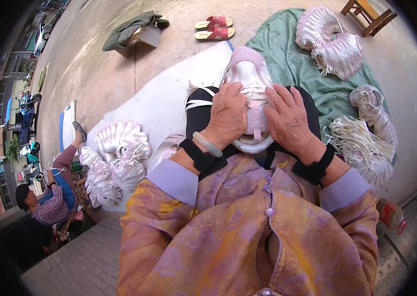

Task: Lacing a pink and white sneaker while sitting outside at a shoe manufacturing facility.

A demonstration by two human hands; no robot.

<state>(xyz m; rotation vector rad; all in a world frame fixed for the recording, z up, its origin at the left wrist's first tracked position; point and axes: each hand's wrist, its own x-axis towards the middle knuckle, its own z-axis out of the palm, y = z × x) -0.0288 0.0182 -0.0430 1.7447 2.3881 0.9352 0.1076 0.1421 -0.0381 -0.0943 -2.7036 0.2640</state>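
Note:
A pale pink and white sneaker (pixel 246 66) rests across my lap, its toe pointing away from me. White shoelaces (pixel 254 92) cross its upper, and the pink tongue (pixel 256 118) lies nearer to me. My left hand (pixel 228 114) is closed at the left lace edge, with its fingertips on the lace. On the opposite side, my right hand (pixel 287 111) has its fingers bent over the sneaker's edge beside the laces; its thumb is partly hidden. Loose lace ends (pixel 198 103) hang over my dark trouser leg on the left.
Several sneakers (pixel 120 158) are piled on a white sheet (pixel 169 79) at left. More sneakers (pixel 334 47) lie on a green cloth (pixel 287 34), near a bundle of laces (pixel 359 138). Red slippers (pixel 216 33), a wooden stool (pixel 367 17), a bottle (pixel 391 214) and a seated person (pixel 53 204) surround me.

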